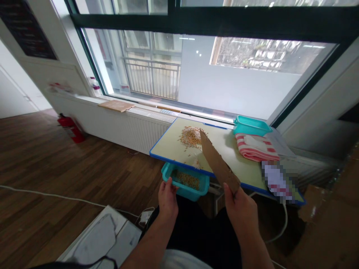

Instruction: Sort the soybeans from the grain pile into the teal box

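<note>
With my left hand (167,200) I grip the near left rim of a teal plastic basin (182,192), held just under the table's front edge. Yellowish beans or grains (188,181) cover its bottom. My right hand (241,207) is closed on the near end of a strip of brown cardboard (217,158), which slants forward and left over the tabletop (174,145). The cardboard's far tip is beside a spread pile of similar beans (191,136). Some pale bits (196,161) lie near the front edge, above the basin.
On the table's right are a second teal basin (251,127), a folded red-and-white striped towel (256,147) and a blurred-out object (279,181). Cardboard boxes (331,216) stand at right. A radiator (146,129) runs below the window; a fire extinguisher (70,127) stands left. A cable (56,195) crosses the floor.
</note>
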{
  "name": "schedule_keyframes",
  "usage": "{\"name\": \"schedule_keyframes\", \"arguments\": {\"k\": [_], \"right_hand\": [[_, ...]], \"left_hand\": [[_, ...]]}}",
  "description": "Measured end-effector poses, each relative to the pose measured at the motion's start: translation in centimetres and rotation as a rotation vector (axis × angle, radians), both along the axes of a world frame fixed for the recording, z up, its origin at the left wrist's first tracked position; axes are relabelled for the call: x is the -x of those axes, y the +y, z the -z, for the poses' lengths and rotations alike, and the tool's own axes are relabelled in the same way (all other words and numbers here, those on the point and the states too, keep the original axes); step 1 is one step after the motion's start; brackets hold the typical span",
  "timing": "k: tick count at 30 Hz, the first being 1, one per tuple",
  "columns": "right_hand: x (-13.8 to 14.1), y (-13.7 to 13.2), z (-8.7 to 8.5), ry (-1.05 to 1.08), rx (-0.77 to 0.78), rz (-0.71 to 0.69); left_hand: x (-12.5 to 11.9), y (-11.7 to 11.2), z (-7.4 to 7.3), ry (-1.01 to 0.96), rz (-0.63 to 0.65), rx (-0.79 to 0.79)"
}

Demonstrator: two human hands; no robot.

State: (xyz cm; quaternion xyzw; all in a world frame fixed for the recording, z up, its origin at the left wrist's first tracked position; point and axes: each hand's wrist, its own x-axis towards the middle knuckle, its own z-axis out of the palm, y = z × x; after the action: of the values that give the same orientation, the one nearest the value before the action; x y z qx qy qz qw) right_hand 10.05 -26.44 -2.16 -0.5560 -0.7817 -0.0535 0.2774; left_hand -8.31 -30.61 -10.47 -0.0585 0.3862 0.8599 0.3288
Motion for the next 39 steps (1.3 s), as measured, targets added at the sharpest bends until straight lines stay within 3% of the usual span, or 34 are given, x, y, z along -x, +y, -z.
{"name": "schedule_keyframes", "arguments": {"k": [16, 28, 34, 39], "right_hand": [[2.6, -2.3, 0.6, 0.019, -0.118, -0.191], [3.0, -3.4, 0.5, 0.082, -0.098, -0.274], [3.2, 1.1, -1.2, 0.249, -0.091, -0.297], [5.8, 7.2, -3.8, 0.602, 0.135, -0.37]], "left_hand": [[0.2, -0.3, -0.2, 0.0, -0.001, 0.013], [0.4, -0.4, -0.5, -0.024, -0.002, -0.004], [0.6, -0.5, -0.4, -0.019, -0.004, 0.015], [0.9, -0.7, -0.2, -0.035, -0.009, 0.035]]}}
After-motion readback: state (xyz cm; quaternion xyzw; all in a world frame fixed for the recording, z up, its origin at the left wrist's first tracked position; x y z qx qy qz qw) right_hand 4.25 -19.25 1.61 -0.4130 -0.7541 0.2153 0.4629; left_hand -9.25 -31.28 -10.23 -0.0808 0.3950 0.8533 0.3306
